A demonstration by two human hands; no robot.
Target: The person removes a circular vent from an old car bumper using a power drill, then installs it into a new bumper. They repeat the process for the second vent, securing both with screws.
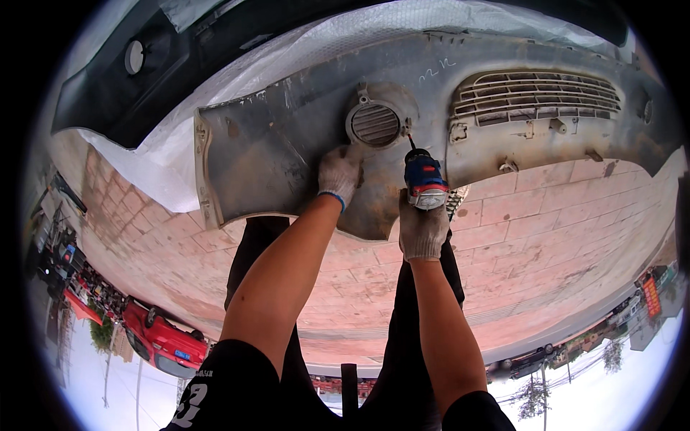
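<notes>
Blue-red drill (pixel 425 179) gripped in right hand (pixel 422 231); bit (pixel 412 142) beside round vent (pixel 376 125); left hand (pixel 341 172) below vent, fingers curled, hold unclear.

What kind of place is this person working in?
It looks like an outdoor paved yard or roadside, perhaps where car parts get fixed. There's pinkish brick paving underfoot, a red car in the background, and a power drill at what seems a grey bumper.

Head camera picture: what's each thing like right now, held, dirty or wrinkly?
Drill: held, bit at the vent's edge
Right hand: gloved, gripping the drill
Left hand: gloved, by the vent
Vent: dusty, set in the bumper
Bumper: dirty, scuffed
Long grille: dirty
Plastic sheet: wrinkled
</notes>
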